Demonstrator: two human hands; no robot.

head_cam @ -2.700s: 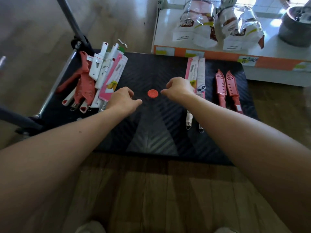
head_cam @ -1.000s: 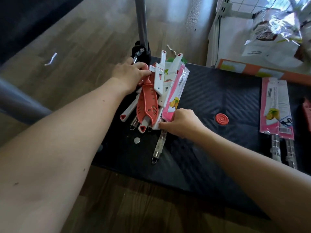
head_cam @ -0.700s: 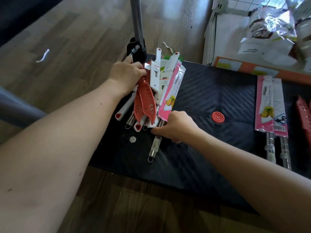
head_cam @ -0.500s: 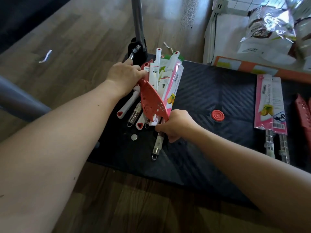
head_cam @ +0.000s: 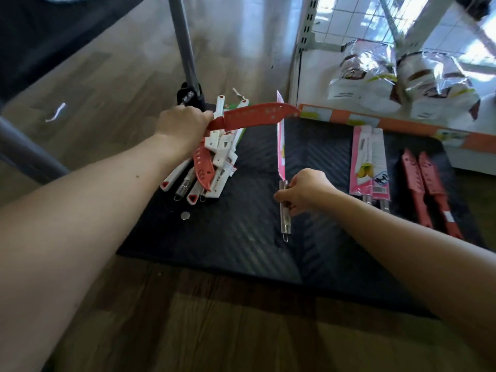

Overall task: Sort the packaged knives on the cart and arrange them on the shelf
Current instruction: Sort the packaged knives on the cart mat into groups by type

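My left hand [head_cam: 182,124] grips the handle of a red sheathed knife [head_cam: 257,116], held level above the black cart deck [head_cam: 241,237] with its tip pointing right. My right hand [head_cam: 300,190] pinches the metal handle of a pink-packaged knife [head_cam: 281,146], lifted on edge over the middle of the deck. A mixed pile of white and red knives [head_cam: 212,165] lies at the deck's left. Two pink-packaged knives [head_cam: 370,162] and two red sheathed knives [head_cam: 426,189] lie sorted at the right.
The cart's grey handle post [head_cam: 185,49] rises behind the pile. A white shelf [head_cam: 375,114] with an orange price strip holds shiny bags [head_cam: 402,79] at the back right. A small white disc [head_cam: 185,216] lies on the deck. Wooden floor surrounds the cart.
Both hands have pulled knives out of the left pile: the left lifted a red sheathed knife up and turned it level, the right drew a pink-packaged knife to the middle.
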